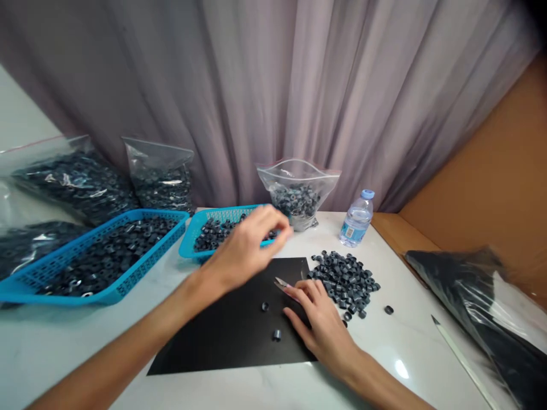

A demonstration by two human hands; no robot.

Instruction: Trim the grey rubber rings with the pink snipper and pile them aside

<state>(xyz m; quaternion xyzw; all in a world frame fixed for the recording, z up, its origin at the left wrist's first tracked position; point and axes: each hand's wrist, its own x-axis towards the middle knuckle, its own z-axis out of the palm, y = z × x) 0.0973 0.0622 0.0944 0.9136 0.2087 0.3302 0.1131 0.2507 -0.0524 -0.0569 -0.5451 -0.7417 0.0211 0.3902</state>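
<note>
My left hand (252, 236) is raised over the far edge of a black mat (222, 330), in front of the smaller blue basket (190, 245). Its fingers are curled towards the thumb and a little blurred; whatever they pinch, if anything, is hidden. Low over the mat's right side, my right hand (318, 319) grips small pliers (282, 283), their silver jaws pointing left. Two small dark ring-shaped pieces, one ring (265, 306) and another ring (277, 335), lie on the mat. Beside my right hand spreads a pile of similar pieces (348, 282).
A long blue basket (128, 279) full of dark pieces stands left, with filled plastic bags (160, 176) behind. An open zip bag (297, 196) and a water bottle (357, 219) stand at the back. A pencil-like stick (461, 359) and a dark plastic-wrapped bundle (470, 307) lie right.
</note>
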